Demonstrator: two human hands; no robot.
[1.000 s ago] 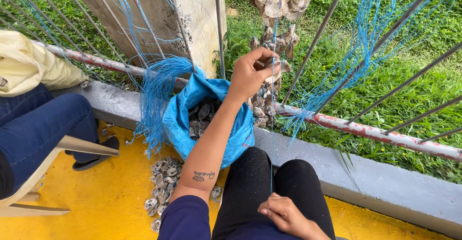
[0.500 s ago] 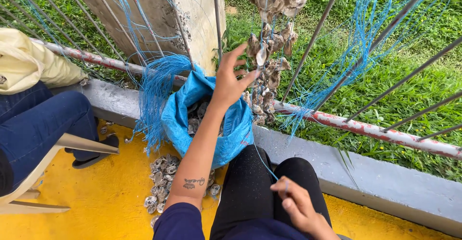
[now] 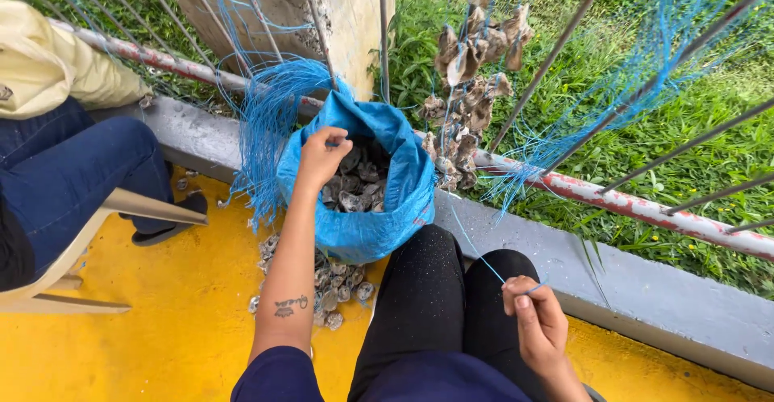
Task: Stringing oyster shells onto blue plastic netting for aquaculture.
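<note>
Left hand: extended to the open mouth of the blue woven sack; fingers curled at the sack's near-left rim, above the shells inside. Whether the fingers grip a shell or the rim cannot be determined.
Right hand: resting over the knee, to the right of and below the sack; fingers pinched closed on a thin blue string.
Blue string: runs from the pinched fingers up and left toward the hanging shell cluster.
Blue woven sack: stands open on the yellow floor, against the grey concrete kerb; holds dark oyster shells.
Loose shell pile: on the floor, directly in front of the sack, touching its base.
Hanging shell cluster: strung vertically, above and right of the sack, at the metal railing.
Blue netting strands: draped over the railing, just left of the sack.
Concrete post: directly behind the sack.
Second person: seated well left of the sack, blue trousers, pale top.
Grass: beyond the railing, behind the sack.
</note>
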